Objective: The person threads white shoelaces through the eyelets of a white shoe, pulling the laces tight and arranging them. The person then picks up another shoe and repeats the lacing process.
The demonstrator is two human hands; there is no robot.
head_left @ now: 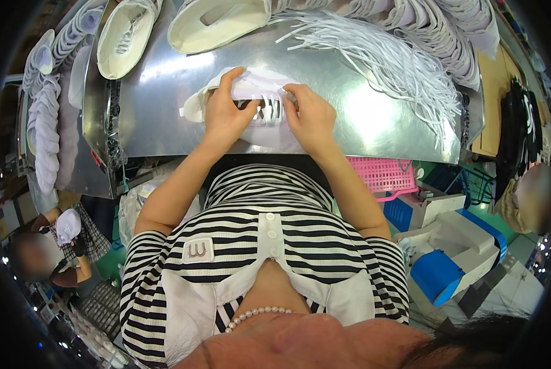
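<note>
A white shoe upper (269,80) lies on the shiny metal table in front of me, its toe toward the right. White shoelace (272,112) crosses its dark opening in several rows. My left hand (226,117) grips the upper from the left, index finger over the far edge and thumb inside the opening by the laces. At the right end of the lacing, my right hand (312,118) has its thumb and index finger bent together on a white bit of lace; the exact grip is partly hidden by the fingers.
Loose white laces (386,55) are heaped at the far right of the metal table (165,117). Stacked white uppers (423,24) line the back; more uppers (43,135) stand at left. A pink basket (383,175) sits below right. Another person holds a white shoe piece (68,226) at lower left.
</note>
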